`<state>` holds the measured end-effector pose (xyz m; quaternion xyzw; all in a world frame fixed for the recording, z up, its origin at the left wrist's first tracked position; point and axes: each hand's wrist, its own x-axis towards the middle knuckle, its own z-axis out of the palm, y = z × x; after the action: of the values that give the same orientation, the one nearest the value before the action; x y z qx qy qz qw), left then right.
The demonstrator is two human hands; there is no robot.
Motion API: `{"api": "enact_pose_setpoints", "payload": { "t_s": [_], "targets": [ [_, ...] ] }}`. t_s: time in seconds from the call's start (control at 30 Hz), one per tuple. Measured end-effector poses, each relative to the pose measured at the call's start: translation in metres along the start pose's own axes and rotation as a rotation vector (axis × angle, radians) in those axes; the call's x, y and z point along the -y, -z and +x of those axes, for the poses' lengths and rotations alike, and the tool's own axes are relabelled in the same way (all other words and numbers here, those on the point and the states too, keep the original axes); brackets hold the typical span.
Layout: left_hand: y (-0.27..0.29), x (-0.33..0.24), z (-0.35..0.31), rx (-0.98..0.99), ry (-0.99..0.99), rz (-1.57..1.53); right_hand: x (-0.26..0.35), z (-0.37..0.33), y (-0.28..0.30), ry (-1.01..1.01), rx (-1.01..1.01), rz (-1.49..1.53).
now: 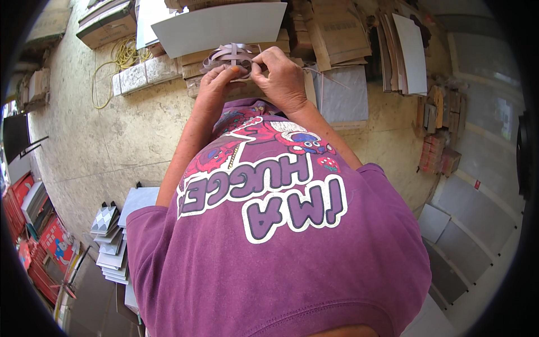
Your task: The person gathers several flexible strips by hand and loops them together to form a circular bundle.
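Note:
A loose bundle of flat, pinkish-grey strap stands in loops in front of my body. My left hand is closed on the near side of its loops, thumb and fingers pinched together. To the right of the bundle, my right hand is also closed, with thumb and forefinger pinching a part of the strap at its right edge. The fingertips hide exactly where the strap is gripped. Just beyond the bundle leans a large white panel, with stacked brown cardboard below it.
Left of the hands lie a pale wrapped block and a coiled yellow hose or cord. A cardboard box sits farther left. On the right are flattened cardboard, a grey slab and upright panels. Tile samples stand at lower left.

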<state>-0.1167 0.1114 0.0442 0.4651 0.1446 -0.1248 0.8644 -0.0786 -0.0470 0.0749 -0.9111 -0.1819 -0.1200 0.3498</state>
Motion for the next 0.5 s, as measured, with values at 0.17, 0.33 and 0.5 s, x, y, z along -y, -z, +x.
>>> {"api": "enact_pose_setpoints", "payload": {
  "t_s": [0.17,0.33,0.5],
  "targets": [
    [0.008,0.001,0.002,0.128,0.078,-0.202,-0.004,0.004,0.0,0.075,-0.095,0.003],
    [0.017,0.002,0.002,0.234,0.184,-0.411,-0.009,0.009,0.009,0.051,-0.104,0.033],
    [0.003,-0.014,-0.009,0.135,0.168,-0.401,-0.011,0.008,0.015,-0.059,-0.025,0.118]
  ]
}}
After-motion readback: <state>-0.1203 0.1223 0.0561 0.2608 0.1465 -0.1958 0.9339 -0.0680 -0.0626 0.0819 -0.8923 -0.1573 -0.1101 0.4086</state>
